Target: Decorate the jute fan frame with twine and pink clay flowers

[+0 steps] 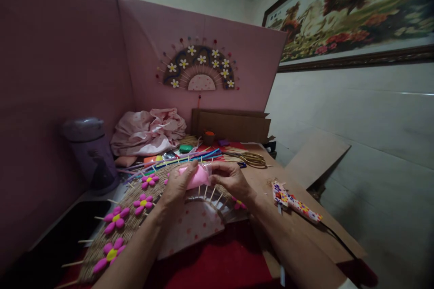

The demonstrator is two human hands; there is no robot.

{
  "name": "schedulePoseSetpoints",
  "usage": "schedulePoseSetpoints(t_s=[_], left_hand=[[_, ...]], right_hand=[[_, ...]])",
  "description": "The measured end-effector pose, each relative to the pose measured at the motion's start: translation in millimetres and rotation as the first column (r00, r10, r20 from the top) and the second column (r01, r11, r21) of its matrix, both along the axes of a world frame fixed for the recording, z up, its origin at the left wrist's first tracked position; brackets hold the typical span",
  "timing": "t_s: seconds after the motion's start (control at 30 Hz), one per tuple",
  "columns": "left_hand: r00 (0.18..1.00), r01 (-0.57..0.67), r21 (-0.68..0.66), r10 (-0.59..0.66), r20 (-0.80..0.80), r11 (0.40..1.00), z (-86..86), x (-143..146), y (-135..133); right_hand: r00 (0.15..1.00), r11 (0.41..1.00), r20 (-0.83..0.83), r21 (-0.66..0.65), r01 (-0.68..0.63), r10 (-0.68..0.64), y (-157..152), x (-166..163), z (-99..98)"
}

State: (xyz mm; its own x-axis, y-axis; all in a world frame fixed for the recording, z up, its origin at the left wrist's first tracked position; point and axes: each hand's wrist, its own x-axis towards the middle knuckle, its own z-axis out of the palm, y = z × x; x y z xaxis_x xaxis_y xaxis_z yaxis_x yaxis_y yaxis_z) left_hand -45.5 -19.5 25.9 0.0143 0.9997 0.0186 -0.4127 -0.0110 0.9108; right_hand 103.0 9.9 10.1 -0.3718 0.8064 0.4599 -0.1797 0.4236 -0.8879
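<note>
A small clear bag of pink modelling clay (198,176) is held up between my two hands. My left hand (179,183) grips its left side, thumb on top. On its right end, my right hand (233,180) pinches the plastic with closed fingers. Under them lies a fan-shaped craft piece (134,235), wrapped in brown twine with sticks poking out around its edge. Pink flowers with yellow centres, such as this clay flower (117,219), sit on the twine. A dotted pale half-round (190,228) forms the fan's base. My hands and forearms hide part of the fan.
A flower-patterned glue gun (294,203) with a cord lies on cardboard at right. Gold-handled scissors (252,159), sticks and pipe cleaners (206,156) lie behind the fan. A purple tumbler (91,153) and pink cloth (149,131) stand left. A finished-looking fan (200,65) hangs behind.
</note>
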Motion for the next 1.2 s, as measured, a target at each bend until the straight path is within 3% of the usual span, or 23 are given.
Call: schedulePoseSetpoints(t_s=[0.1,0.27,0.5,0.67,0.83,0.93,1.0,1.07,1.2], left_hand=[[0.999,0.03,-0.01,-0.03,-0.024,1.0,4.0,0.7,-4.0],[0.993,0.091,-0.012,-0.092,-0.079,0.996,-1.5,-0.7,-0.1],[0.988,0.083,-0.007,-0.083,-0.128,0.997,-12.5,-1.9,9.0],[0.991,0.051,-0.02,-0.053,-0.126,0.998,-10.7,-0.3,8.4],[0.993,0.085,-0.057,-0.09,-0.08,0.995,-12.7,-0.4,9.6],[0.991,0.133,-0.063,-0.132,0.011,0.989,-13.2,-0.8,9.3],[0.989,0.131,-0.08,-0.125,0.08,0.988,-12.6,-1.4,8.8],[0.982,0.153,-0.106,-0.139,0.129,0.983,-11.7,-2.5,8.3],[0.957,0.258,-0.131,-0.235,0.168,0.957,-11.1,-5.9,8.2]], right_hand=[[0.999,1.0,0.046,-0.017,-0.026,0.026,-1.7,1.7,3.3],[0.998,0.994,0.045,-0.101,0.04,-0.036,-5.7,-0.6,1.1],[0.998,0.999,0.059,-0.026,0.028,-0.026,-10.8,-4.3,0.5],[0.987,0.992,0.108,0.053,0.116,-0.121,-10.4,-5.5,-5.2],[0.991,0.991,0.021,-0.002,0.131,-0.131,-3.3,-5.5,-10.4],[0.971,0.959,0.031,0.165,0.229,-0.237,-0.7,-3.3,-6.4],[0.948,0.893,0.035,0.349,0.286,-0.318,-0.8,-1.3,-3.0],[0.937,0.829,0.038,0.481,0.286,-0.346,-2.3,0.7,-0.9],[0.927,0.742,0.066,0.622,0.251,-0.369,-6.7,4.4,-0.3]])
